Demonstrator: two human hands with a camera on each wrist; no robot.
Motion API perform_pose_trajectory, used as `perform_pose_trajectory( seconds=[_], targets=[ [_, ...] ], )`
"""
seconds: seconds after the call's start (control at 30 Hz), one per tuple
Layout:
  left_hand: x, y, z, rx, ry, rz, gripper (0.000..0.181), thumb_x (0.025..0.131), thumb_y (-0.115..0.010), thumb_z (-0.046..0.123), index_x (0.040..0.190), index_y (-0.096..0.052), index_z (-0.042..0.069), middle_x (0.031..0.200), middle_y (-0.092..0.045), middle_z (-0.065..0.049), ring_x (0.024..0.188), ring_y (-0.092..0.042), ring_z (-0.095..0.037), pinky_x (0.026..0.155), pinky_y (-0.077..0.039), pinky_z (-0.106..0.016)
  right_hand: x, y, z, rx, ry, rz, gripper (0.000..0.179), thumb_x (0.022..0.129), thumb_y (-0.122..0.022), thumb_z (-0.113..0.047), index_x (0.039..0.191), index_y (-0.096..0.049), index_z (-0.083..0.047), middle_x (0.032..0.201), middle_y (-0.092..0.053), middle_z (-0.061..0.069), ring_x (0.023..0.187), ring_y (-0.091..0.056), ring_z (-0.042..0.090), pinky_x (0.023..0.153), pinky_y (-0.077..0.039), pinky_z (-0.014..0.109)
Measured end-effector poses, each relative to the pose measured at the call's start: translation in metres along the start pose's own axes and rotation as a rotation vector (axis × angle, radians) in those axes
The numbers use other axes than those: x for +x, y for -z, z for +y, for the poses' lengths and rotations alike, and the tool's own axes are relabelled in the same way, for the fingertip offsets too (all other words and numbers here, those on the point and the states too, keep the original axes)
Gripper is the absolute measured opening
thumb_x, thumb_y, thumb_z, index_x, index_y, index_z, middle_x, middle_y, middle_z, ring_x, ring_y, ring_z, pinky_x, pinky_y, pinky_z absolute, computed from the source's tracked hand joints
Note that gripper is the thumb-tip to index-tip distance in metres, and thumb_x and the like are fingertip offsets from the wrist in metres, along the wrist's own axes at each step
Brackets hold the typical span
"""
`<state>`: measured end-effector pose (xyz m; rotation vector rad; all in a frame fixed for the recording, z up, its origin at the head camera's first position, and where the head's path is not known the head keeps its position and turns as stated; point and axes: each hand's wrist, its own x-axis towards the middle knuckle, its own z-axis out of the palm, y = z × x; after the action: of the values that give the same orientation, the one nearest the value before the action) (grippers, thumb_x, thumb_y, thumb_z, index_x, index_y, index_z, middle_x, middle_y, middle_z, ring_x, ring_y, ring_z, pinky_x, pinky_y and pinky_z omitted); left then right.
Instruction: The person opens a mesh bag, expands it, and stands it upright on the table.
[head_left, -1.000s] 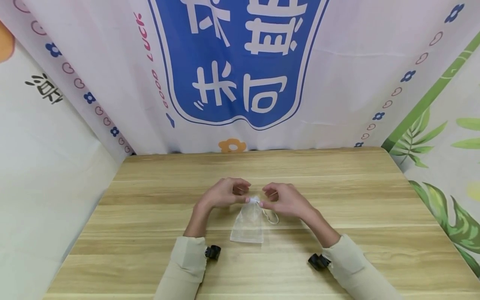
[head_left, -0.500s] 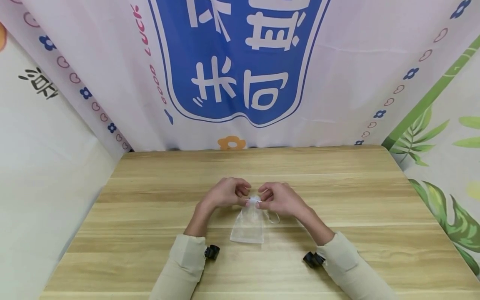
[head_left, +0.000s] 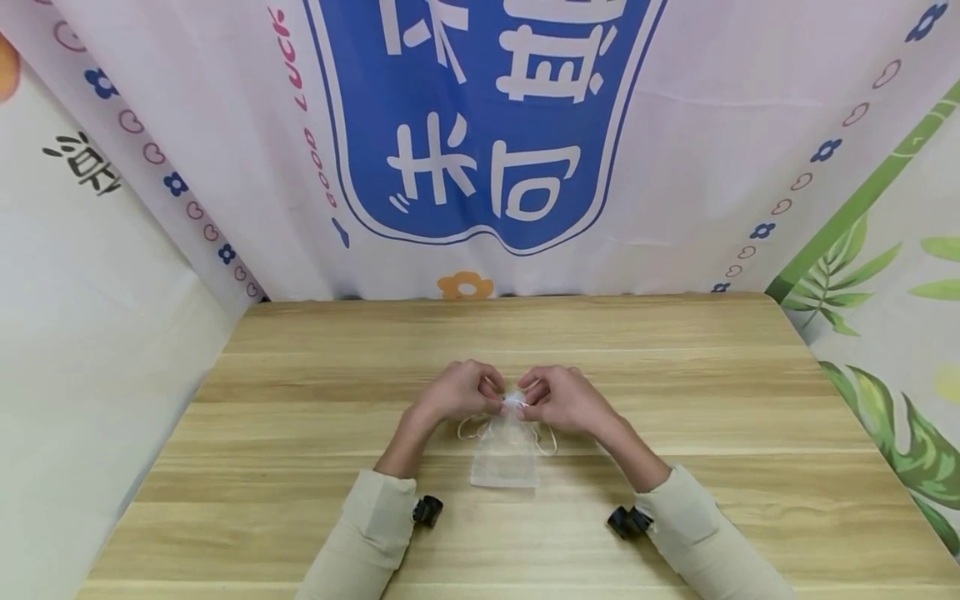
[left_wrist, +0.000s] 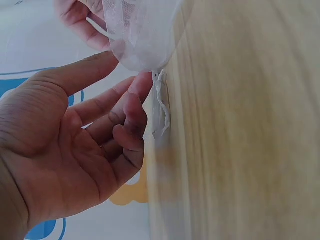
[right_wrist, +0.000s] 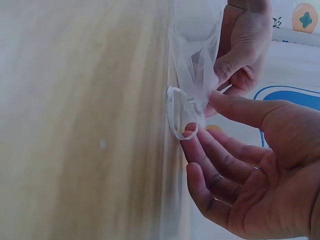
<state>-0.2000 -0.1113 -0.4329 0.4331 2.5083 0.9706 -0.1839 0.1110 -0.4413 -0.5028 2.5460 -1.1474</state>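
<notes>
A small sheer white drawstring pouch (head_left: 504, 458) lies near the middle of the table, its gathered neck pointing away from me. My left hand (head_left: 459, 390) pinches the neck from the left, thumb and fingertips on the thin fabric. From the other side my right hand (head_left: 566, 400) pinches the same neck between thumb and fingers. A loop of white cord hangs out on each side of the pouch. In the left wrist view, the mesh (left_wrist: 142, 35) sits at my left thumb tip. The cord loop (right_wrist: 172, 115) dangles by my right fingertips in the right wrist view.
The wood-grain table (head_left: 315, 333) reaches back to a printed curtain (head_left: 675, 183). Fabric walls stand on the left and right. A small black camera (head_left: 427, 510) sits at the left cuff, and another black camera (head_left: 628, 522) at the right.
The right hand has come in closer to the left at the pouch's neck. The pouch has shifted slightly right, and a cord loop now shows on its left side.
</notes>
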Motion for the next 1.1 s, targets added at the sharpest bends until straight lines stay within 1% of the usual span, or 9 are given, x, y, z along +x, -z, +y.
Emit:
perform_pose_trajectory(
  seconds=[0.1,0.27,0.5,0.6,0.7,0.8,0.87,0.97,1.1],
  targets=[
    [0.0,-0.001,0.001,-0.058,0.01,-0.001,0.026,0.09,-0.087,0.012,0.114,-0.078,0.005,0.096,-0.082,-0.005,0.086,-0.075,-0.013,0.074,-0.061,-0.026,-0.001,0.001,0.001,0.016,-0.006,0.012,0.036,0.09,-0.088,-0.013,0.122,-0.074,-0.001,0.102,-0.083,0.008,0.093,-0.079,0.019,0.083,-0.066,0.034],
    [0.0,-0.001,0.003,-0.147,-0.008,0.006,0.026,0.093,-0.084,0.013,0.116,-0.078,0.003,0.096,-0.081,-0.005,0.084,-0.074,-0.013,0.074,-0.06,-0.025,-0.002,0.002,0.003,0.083,-0.017,0.05,0.035,0.089,-0.086,-0.006,0.121,-0.074,-0.002,0.1,-0.081,0.007,0.089,-0.077,0.019,0.083,-0.066,0.034],
    [0.0,0.002,0.005,-0.188,-0.042,0.026,0.027,0.095,-0.083,0.016,0.118,-0.077,0.003,0.098,-0.078,-0.006,0.086,-0.069,-0.014,0.075,-0.056,-0.023,-0.003,0.009,0.003,0.199,-0.028,0.09,0.03,0.091,-0.078,0.001,0.121,-0.073,-0.002,0.099,-0.078,0.01,0.09,-0.077,0.02,0.082,-0.066,0.033],
    [0.0,0.003,0.006,-0.209,-0.075,0.04,0.029,0.097,-0.081,0.019,0.121,-0.077,0.004,0.105,-0.076,-0.008,0.091,-0.068,-0.016,0.078,-0.057,-0.026,-0.004,0.015,0.002,0.267,-0.002,0.119,0.031,0.092,-0.078,0.002,0.122,-0.072,0.0,0.102,-0.078,0.014,0.09,-0.077,0.021,0.081,-0.066,0.031],
    [-0.001,0.006,0.008,-0.248,-0.105,0.042,0.032,0.1,-0.077,0.022,0.125,-0.075,0.004,0.112,-0.076,-0.011,0.097,-0.07,-0.02,0.082,-0.062,-0.032,-0.005,0.023,0.0,0.314,0.042,0.162,0.032,0.093,-0.079,0.0,0.123,-0.071,0.003,0.104,-0.077,0.017,0.089,-0.075,0.019,0.078,-0.064,0.025],
    [-0.003,0.009,0.01,-0.282,-0.14,0.056,0.031,0.102,-0.074,0.024,0.126,-0.075,0.004,0.115,-0.076,-0.012,0.101,-0.07,-0.02,0.085,-0.063,-0.035,-0.007,0.03,-0.004,0.361,0.073,0.206,0.035,0.093,-0.079,0.0,0.126,-0.069,0.005,0.105,-0.076,0.019,0.088,-0.073,0.017,0.076,-0.062,0.021],
    [-0.005,0.01,0.013,-0.303,-0.17,0.069,0.028,0.103,-0.073,0.023,0.123,-0.076,0.004,0.114,-0.076,-0.011,0.1,-0.069,-0.019,0.086,-0.061,-0.032,-0.009,0.034,-0.007,0.389,0.086,0.227,0.037,0.093,-0.079,0.0,0.128,-0.069,0.006,0.106,-0.076,0.02,0.088,-0.073,0.016,0.077,-0.061,0.02],
    [-0.009,0.011,0.018,-0.345,-0.213,0.096,0.023,0.103,-0.073,0.021,0.118,-0.076,0.003,0.108,-0.075,-0.009,0.094,-0.064,-0.016,0.08,-0.057,-0.027,-0.013,0.038,-0.011,0.421,0.107,0.245,0.038,0.094,-0.079,-0.001,0.129,-0.068,0.006,0.106,-0.076,0.02,0.09,-0.072,0.017,0.078,-0.062,0.02],
    [-0.016,0.012,0.028,-0.404,-0.24,0.137,0.019,0.103,-0.073,0.019,0.113,-0.075,0.003,0.099,-0.071,-0.005,0.084,-0.059,-0.014,0.072,-0.051,-0.024,-0.019,0.041,-0.017,0.437,0.136,0.256,0.035,0.095,-0.079,-0.003,0.128,-0.069,0.003,0.108,-0.076,0.019,0.092,-0.073,0.016,0.079,-0.062,0.022]
  ],
)
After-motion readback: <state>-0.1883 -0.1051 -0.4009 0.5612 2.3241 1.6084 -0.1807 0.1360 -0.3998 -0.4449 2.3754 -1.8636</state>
